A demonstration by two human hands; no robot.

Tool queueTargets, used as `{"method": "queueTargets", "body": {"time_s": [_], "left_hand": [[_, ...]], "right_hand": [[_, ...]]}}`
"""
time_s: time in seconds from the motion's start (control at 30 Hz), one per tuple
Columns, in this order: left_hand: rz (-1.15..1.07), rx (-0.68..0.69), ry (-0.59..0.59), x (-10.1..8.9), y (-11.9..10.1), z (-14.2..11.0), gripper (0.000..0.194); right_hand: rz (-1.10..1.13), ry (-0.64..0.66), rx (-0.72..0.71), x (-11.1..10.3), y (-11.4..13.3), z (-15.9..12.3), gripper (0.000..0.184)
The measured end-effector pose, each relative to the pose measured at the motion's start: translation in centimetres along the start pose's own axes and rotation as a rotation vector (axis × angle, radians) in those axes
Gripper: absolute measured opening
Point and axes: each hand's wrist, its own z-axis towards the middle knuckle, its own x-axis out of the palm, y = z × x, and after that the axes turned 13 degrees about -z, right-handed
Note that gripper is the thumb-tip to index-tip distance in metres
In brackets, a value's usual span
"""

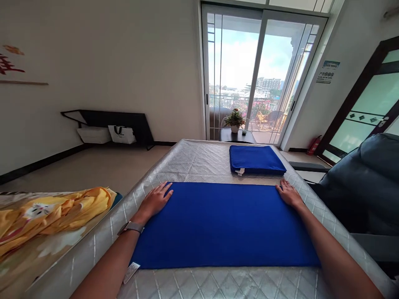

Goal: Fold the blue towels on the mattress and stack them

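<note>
Blue towel (224, 226) (quilted silver mattress (199, 160))

Surface: a bare mattress (199, 160) — grey, diamond-quilted.
Near end: a blue cloth (224, 226) spread flat across the width, a white tag at its left corner.
Far end: a folded blue cloth (255, 160) — well apart from the spread one.

Beyond the hands, a folded blue towel (256, 159) lies on the quilted grey mattress (199, 158). Further off stands a potted plant (235, 120) on a small dark table (237, 136), before the glass sliding doors (260, 74). Left of the left hand lies a yellow blanket (52, 211). Far to the left, a white bag (121, 134) leans against a black shelf (109, 120). Right of the right hand sits a dark armchair (364, 187), with a red fire extinguisher (314, 145) behind it.
</note>
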Motion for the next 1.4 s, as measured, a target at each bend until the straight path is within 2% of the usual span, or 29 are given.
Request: {"method": "queueTargets", "body": {"time_s": [0.43,1.03,1.4], "left_hand": [[0.002,0.000,-0.020,0.0,-0.5,-0.3,0.064],[0.002,-0.013,-0.009,-0.6,-1.5,-1.0,0.063],[0.006,-0.002,-0.021,-0.5,-1.4,-1.0,0.062]], "right_hand": [[-0.015,-0.040,-0.002,1.2,-0.5,0.6,0.074],[-0.051,-0.006,0.014,0.8,-0.3,0.5,0.074],[-0.058,0.008,0.031,1.0,-0.4,0.6,0.076]]}}
